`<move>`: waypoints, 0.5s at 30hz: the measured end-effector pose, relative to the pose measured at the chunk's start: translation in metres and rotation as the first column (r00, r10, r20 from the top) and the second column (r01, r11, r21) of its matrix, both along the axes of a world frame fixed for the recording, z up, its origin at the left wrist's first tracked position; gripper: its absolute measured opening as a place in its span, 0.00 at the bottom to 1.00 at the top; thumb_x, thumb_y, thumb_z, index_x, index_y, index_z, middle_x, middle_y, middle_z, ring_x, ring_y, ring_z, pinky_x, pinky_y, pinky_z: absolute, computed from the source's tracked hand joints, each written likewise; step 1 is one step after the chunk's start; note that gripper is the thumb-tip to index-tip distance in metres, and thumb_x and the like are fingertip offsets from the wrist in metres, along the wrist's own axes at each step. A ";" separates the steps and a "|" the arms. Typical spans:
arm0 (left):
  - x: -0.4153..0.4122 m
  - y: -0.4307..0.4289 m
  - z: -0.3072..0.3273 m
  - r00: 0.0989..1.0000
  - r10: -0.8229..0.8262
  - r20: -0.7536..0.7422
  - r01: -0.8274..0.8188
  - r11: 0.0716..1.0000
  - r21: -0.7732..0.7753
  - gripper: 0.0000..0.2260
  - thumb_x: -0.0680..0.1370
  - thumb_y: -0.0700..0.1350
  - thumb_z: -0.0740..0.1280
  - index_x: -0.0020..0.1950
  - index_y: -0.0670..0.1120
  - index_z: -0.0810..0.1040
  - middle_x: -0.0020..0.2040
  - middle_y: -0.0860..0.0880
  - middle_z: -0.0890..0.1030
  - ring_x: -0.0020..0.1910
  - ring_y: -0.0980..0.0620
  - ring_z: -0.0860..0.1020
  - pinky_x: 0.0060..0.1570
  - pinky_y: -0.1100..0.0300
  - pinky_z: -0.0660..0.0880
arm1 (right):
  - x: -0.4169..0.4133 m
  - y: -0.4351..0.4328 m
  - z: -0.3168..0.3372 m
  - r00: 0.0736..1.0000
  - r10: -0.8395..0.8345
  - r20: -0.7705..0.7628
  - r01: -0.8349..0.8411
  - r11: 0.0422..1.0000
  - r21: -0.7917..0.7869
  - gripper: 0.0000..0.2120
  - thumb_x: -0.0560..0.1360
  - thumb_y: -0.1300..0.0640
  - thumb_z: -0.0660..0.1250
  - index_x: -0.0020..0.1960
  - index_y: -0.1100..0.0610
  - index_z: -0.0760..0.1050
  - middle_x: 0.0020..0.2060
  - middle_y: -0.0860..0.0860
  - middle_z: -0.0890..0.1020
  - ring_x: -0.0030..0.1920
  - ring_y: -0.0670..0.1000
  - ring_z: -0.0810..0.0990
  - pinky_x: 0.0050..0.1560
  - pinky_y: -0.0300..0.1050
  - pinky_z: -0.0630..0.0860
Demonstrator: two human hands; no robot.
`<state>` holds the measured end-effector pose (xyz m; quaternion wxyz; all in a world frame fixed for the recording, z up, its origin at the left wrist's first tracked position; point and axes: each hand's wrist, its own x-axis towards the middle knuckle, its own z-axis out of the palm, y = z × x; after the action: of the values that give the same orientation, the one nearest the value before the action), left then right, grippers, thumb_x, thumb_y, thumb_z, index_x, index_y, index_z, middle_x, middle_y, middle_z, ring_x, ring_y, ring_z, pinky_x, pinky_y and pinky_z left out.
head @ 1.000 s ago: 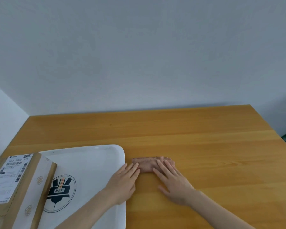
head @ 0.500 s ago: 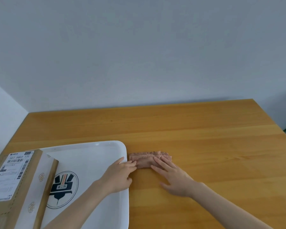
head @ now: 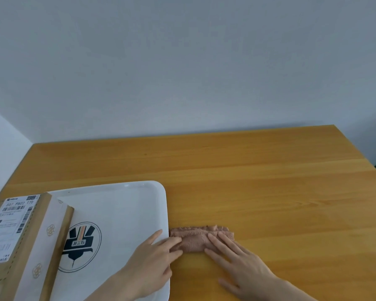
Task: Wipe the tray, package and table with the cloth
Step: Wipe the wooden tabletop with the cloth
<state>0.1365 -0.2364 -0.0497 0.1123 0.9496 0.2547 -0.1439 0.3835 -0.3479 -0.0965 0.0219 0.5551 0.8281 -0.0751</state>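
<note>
A small pinkish-brown cloth (head: 195, 236), folded into a narrow strip, lies on the wooden table (head: 269, 192) just right of the white tray (head: 122, 205). My left hand (head: 154, 263) reaches over the tray's right edge and its fingertips press the cloth's left end. My right hand (head: 237, 261) lies flat on the table with its fingertips on the cloth's right half. A brown cardboard package (head: 15, 240) with a white shipping label sits on the tray's left part. The tray shows a dark round logo.
A grey wall stands behind the table's far edge. A white wall closes off the left side. The table's right edge runs down at the far right, with dark floor beyond it.
Both hands stay on the cloth. My left fingers have curled in against its left end, and the cloth has been tucked into a tighter, narrower fold. The camera has tilted slightly.
</note>
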 end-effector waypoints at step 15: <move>0.051 0.060 0.013 0.959 0.265 0.097 -0.256 0.962 -0.092 0.13 0.71 0.43 0.60 0.48 0.49 0.84 0.50 0.52 0.82 0.50 0.50 0.78 0.45 0.61 0.72 | 0.008 0.067 0.004 0.938 -0.270 -0.218 0.232 0.955 -0.184 0.24 0.78 0.48 0.56 0.74 0.48 0.60 0.76 0.43 0.53 0.75 0.47 0.46 0.75 0.49 0.51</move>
<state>0.1880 -0.1766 -0.0365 0.1814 0.9090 0.3652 -0.0862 0.3914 -0.2805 -0.0922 -0.0451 0.6399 0.7383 -0.2083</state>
